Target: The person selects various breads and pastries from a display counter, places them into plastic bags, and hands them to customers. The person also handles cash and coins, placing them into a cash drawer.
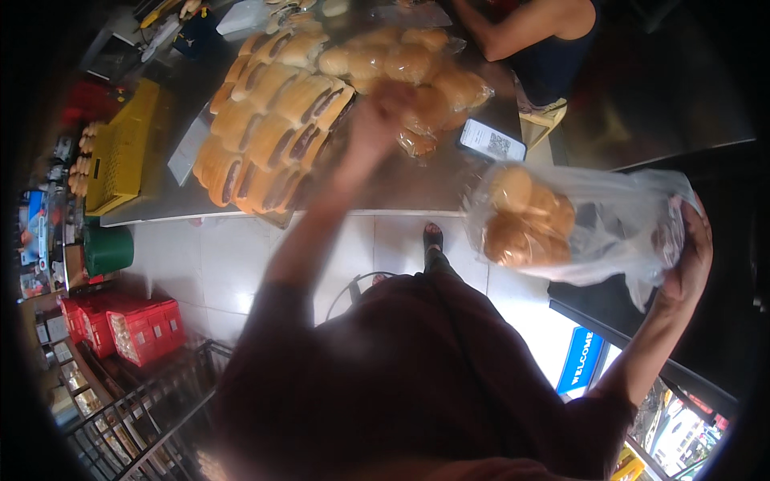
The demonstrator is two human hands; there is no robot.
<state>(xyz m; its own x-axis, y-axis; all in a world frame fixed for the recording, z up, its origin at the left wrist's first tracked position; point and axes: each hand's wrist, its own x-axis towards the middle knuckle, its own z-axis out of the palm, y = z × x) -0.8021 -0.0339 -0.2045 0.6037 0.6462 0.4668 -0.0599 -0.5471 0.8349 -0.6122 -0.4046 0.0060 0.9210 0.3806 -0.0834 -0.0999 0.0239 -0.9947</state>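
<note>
My right hand [688, 260] is closed around the gathered end of a clear plastic bag [613, 212], held out to the right, off the table's edge. Several golden bread rolls [525, 228] lie at the bag's far end. My left hand [383, 120] reaches over the table to a pile of bagged bread rolls [409, 60]. Motion smears its fingers, so I cannot tell if they grip anything. Just left of it, filled buns [273, 136] with dark filling at their ends lie packed in rows.
A phone [493, 140] lies on the dark table [417, 188] near its front edge. Across the table is another person's arm [521, 32]. A yellow crate [124, 152] stands at the left, with a green bin [108, 248] and red crates [144, 329] below.
</note>
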